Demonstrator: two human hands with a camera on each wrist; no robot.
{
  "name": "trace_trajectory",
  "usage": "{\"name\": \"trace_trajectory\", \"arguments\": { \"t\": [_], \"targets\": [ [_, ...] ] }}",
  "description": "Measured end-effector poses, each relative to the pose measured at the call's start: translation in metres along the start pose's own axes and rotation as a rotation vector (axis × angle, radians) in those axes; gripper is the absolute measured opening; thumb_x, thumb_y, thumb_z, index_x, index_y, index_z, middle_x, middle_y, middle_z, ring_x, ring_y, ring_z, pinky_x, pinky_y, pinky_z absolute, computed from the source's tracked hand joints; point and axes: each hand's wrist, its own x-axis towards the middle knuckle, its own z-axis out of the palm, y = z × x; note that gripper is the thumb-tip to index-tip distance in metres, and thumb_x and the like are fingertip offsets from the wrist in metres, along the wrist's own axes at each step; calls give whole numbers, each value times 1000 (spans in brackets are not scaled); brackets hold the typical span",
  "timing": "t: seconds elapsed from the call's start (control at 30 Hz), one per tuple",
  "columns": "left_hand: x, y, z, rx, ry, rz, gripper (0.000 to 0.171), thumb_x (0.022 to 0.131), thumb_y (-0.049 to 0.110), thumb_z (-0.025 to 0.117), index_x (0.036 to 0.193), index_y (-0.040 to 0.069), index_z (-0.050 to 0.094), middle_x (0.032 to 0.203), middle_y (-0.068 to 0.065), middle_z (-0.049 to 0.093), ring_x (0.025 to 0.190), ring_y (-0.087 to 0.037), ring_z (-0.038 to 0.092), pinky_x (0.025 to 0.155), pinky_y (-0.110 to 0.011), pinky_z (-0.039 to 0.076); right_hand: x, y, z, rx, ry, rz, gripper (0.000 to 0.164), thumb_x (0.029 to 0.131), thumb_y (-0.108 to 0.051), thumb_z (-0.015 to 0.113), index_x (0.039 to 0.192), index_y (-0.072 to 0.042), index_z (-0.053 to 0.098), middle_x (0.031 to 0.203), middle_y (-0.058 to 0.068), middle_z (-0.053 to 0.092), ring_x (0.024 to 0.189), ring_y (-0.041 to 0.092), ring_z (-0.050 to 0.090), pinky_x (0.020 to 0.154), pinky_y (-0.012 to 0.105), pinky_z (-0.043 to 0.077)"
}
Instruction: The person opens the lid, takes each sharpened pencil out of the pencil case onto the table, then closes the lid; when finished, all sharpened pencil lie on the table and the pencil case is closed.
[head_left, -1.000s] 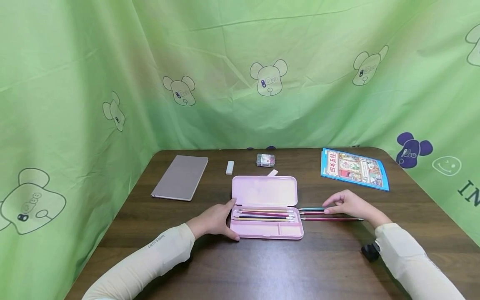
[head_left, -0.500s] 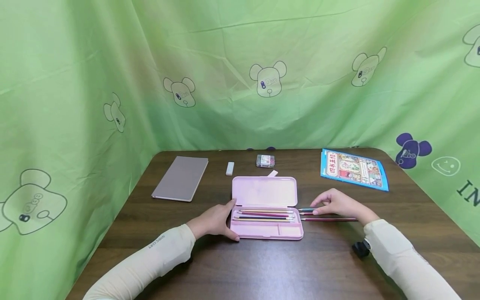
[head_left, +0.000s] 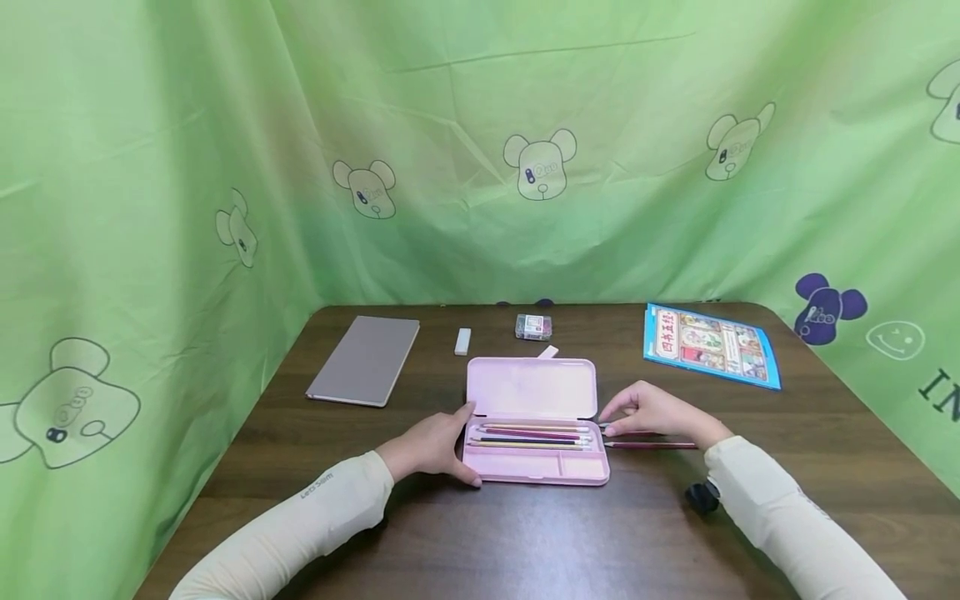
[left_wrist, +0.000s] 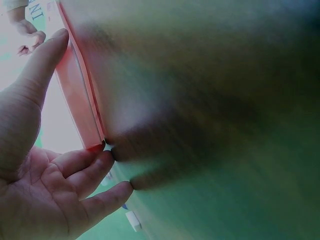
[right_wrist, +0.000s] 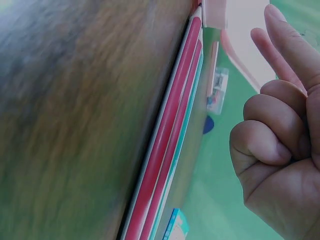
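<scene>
Pink pencil case (head_left: 513, 463) steadied, right hand (head_left: 651, 412) drawn up beside it

Over the last second the right hand slides leftward along the loose pencils (right_wrist: 170, 107) and now sits just beside the case's right end, right of centre in the head view. For the work, I judge this puts the fingertips near the pointed ends, yet no loose pencil looks lifted: in the right wrist view two maroon and one teal lie together, running from bottom centre to top centre.

Reaching in from the lower right of the head frame, the right hand has thumb and forefinger extended, slightly apart with nothing visible between them, other fingers curled; whether the tips touch a pencil I cannot tell. The left hand (head_left: 429, 447) is spread against the case's left end, thumb at the near corner, resting there rather than clamped.
</scene>
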Motion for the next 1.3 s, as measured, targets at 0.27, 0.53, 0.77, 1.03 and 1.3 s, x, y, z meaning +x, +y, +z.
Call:
{"name": "trace_trajectory", "arguments": {
  "t": [0.27,0.53,0.77,1.03,1.3],
  "targets": [
    [1,-1,1,-6,3,1,117,58,56,81,144,0,24,127,-19,56,112,-25,56,97,-37,44,10,-7,10,4,-62,-20,21,78,-19,74,95,-6,73,76,1,67,57,0,36,51,18,34],
    [1,-1,1,-7,0,-1,117,58,56,81,145,1,24,127,-19,56,112,-26,56,96,-38,44,17,-11,16,-43,-109,2,21,77,-22,74,94,-8,73,85,1,70,62,2,46,61,19,42],
    [2,0,0,-4,4,1,118,58,56,81,145,1,23,126,-20,56,112,-27,56,96,-38,45,20,-12,19,-97,-122,-15,17,77,-19,74,90,-7,72,74,-3,66,61,3,44,58,20,40],
    [3,-2,1,-1,11,14,118,58,56,81,144,0,24,126,-19,56,111,-26,57,95,-38,45,22,-17,22,-118,-121,22,12,76,-17,75,81,-9,68,59,-6,52,55,5,43,52,20,38],
    [3,0,2,-2,-3,-7,118,58,56,81,145,1,23,129,-19,54,113,-27,56,97,-38,44,24,-14,24,-99,-130,50,12,76,-17,75,77,-10,65,56,-7,47,52,5,41,50,19,35]
  ]
}}
